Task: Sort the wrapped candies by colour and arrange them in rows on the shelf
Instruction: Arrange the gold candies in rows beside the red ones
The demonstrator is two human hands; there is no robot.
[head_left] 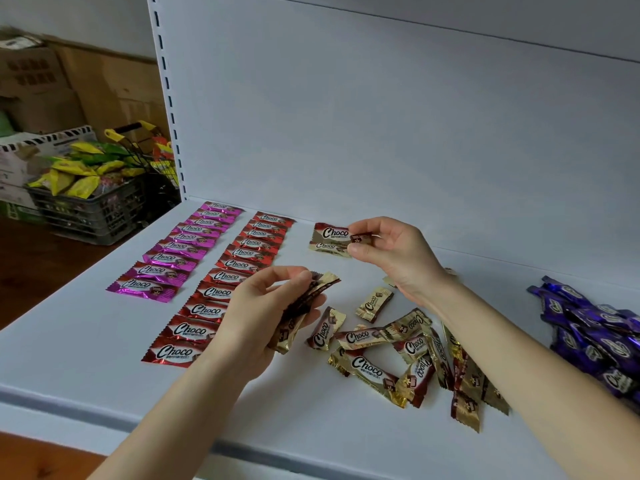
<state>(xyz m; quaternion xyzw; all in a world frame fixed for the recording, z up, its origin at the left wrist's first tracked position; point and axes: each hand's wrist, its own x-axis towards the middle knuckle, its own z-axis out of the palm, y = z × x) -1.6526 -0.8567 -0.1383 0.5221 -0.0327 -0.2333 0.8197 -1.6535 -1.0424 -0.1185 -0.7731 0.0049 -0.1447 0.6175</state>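
On the white shelf lie a row of several pink candies at the left and a row of several red candies beside it. My right hand pinches a gold-and-brown candy by its end, just above another gold candy lying near the back wall. My left hand grips a small stack of gold candies above the shelf. A loose heap of gold candies lies under my right forearm. A pile of purple candies sits at the right.
The shelf's white back panel rises behind the rows. Left of the shelf, on the floor, stand a grey crate of yellow and green snack bags, a wire basket and cardboard boxes.
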